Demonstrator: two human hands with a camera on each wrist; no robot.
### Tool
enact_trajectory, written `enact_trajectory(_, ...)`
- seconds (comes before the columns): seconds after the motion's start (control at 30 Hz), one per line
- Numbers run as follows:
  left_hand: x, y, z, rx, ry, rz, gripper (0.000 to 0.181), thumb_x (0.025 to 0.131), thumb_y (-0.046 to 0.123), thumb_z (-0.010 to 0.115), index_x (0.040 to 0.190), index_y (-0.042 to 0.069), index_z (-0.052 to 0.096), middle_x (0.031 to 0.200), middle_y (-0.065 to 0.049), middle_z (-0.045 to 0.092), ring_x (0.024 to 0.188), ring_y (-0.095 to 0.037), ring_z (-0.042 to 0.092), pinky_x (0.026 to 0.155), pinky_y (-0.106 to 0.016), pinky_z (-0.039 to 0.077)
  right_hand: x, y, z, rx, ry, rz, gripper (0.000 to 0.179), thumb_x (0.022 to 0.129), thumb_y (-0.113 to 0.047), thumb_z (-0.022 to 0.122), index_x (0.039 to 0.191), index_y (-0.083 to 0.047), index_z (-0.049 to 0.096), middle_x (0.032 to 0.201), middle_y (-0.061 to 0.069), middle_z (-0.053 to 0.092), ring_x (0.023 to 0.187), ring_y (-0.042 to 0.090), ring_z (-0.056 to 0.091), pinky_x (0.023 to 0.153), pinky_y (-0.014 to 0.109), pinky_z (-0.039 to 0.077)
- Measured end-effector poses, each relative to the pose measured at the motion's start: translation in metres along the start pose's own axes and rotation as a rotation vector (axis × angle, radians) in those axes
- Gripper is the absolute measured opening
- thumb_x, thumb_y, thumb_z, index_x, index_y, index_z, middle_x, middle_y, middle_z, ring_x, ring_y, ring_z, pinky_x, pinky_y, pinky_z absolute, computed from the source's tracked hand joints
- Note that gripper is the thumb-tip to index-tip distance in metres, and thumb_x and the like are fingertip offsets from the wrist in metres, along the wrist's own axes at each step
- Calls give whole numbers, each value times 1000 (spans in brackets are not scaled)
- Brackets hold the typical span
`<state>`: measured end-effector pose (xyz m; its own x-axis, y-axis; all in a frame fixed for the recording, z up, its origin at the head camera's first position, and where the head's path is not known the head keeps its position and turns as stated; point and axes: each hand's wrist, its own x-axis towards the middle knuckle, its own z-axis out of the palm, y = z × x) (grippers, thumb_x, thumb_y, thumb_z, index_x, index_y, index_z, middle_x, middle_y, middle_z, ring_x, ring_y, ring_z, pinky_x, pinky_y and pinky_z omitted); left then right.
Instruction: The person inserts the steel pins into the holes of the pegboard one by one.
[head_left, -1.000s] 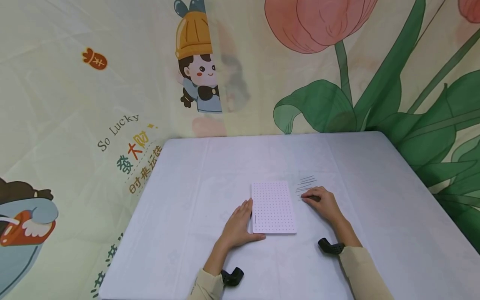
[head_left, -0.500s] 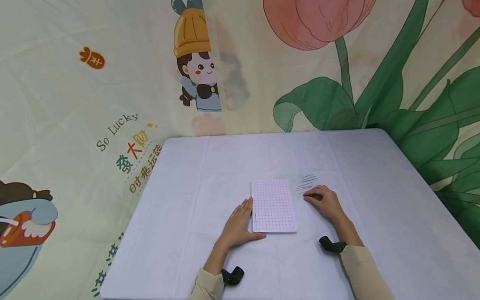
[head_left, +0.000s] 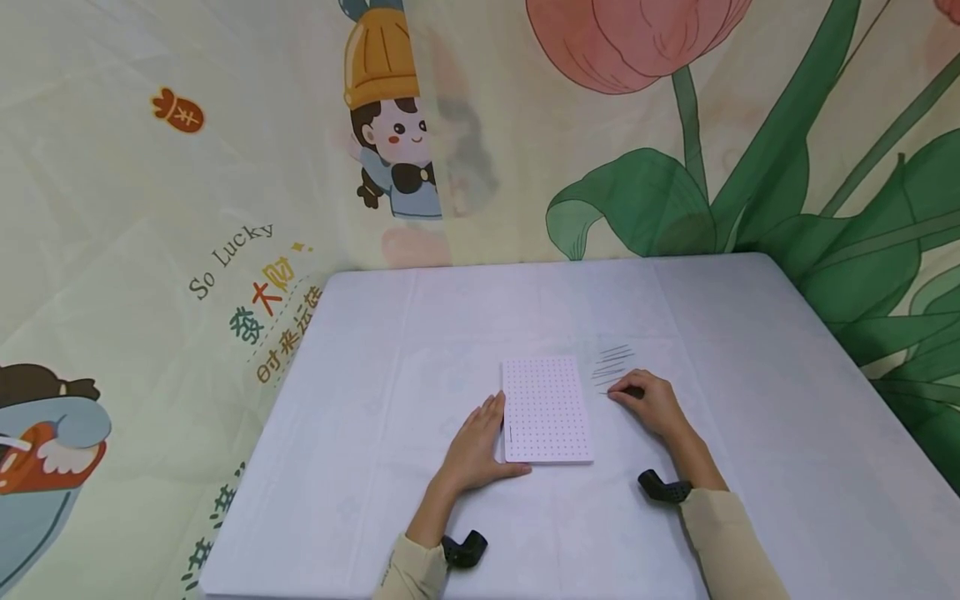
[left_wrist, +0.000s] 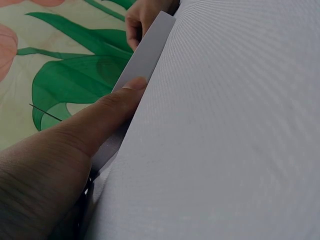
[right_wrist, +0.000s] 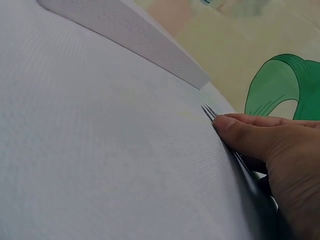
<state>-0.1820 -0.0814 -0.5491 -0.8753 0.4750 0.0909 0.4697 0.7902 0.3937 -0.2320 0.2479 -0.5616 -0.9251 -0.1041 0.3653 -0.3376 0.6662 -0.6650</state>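
A white pegboard with rows of small holes lies on the white table. My left hand rests against it, straight fingers along its left side and the thumb at the near edge. In the left wrist view the thumb presses the board's side. One thin pin stands upright in the board near its lower left. Right of the board, several thin dark metal pins lie in a loose row. My right hand pinches the nearest pin by its right end between thumb and forefinger, low over the cloth.
The table is covered with white cloth and backed by a printed curtain with a tulip and cartoon figures. A black wrist camera is worn on the left wrist, and another black camera on the right.
My right hand has shifted slightly right along the nearest pin, its fingertips now at that pin's right end. My left hand and the board stay put; the head view has tilted slightly.
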Motion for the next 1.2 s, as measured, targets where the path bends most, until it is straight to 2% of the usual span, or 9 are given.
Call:
enact_trajectory(0.27,0,2,-3,-3,-5,-2,118,66,71,63,148,3,10,152,-8,15,139,-19,11,113,-33,12,-1,-8,-1,-33,-43,6,4,80,-9,71,83,-7,69,84,1,61,84,18,53,73,36,46)
enact_trajectory(0.53,0,1,-2,-6,-1,0,119,66,72,63,148,3,10,152,-9,16,139,-19,12,113,-34,12,-2,-9,-1,-25,-20,-5,6,82,-10,68,86,-6,67,86,2,61,85,19,55,75,38,47)
enact_trajectory(0.67,0,1,0,0,-1,-1,119,66,73,61,148,3,10,152,-8,15,139,-18,11,113,-33,12,-3,-11,0,8,1,-4,6,84,-9,66,88,-4,65,87,4,62,83,18,56,75,36,49)
enact_trajectory(0.77,0,1,0,1,2,-3,120,65,73,61,148,3,10,152,-8,16,139,-18,11,113,-33,12,-3,-13,1,45,31,-22,10,88,-11,63,92,-2,63,88,7,63,82,18,57,73,28,50)
enact_trajectory(0.87,-1,1,0,-2,4,-3,120,65,73,62,148,3,10,152,-9,16,139,-19,12,113,-33,12,-2,-17,2,105,64,-14,15,92,-15,57,95,-1,60,87,8,62,79,17,56,69,19,48)
enact_trajectory(0.97,-1,1,0,-1,-2,-6,120,65,73,62,148,3,10,152,-8,16,139,-19,11,113,-34,12,-3,-24,5,205,91,22,15,93,-15,54,97,0,57,84,8,60,74,16,55,63,16,48)
enact_trajectory(1.1,-1,0,1,0,-6,-7,120,65,74,60,148,3,10,153,-8,15,139,-18,11,113,-34,12,-2,-41,11,349,92,35,11,93,-8,54,97,2,55,83,11,61,72,13,58,60,19,51)
enact_trajectory(1.2,0,-1,1,-1,-4,-6,120,65,75,60,148,3,10,153,-8,15,139,-19,11,113,-34,12,-2,-62,18,480,71,-8,7,90,1,55,95,7,54,82,16,61,72,14,60,62,25,55)
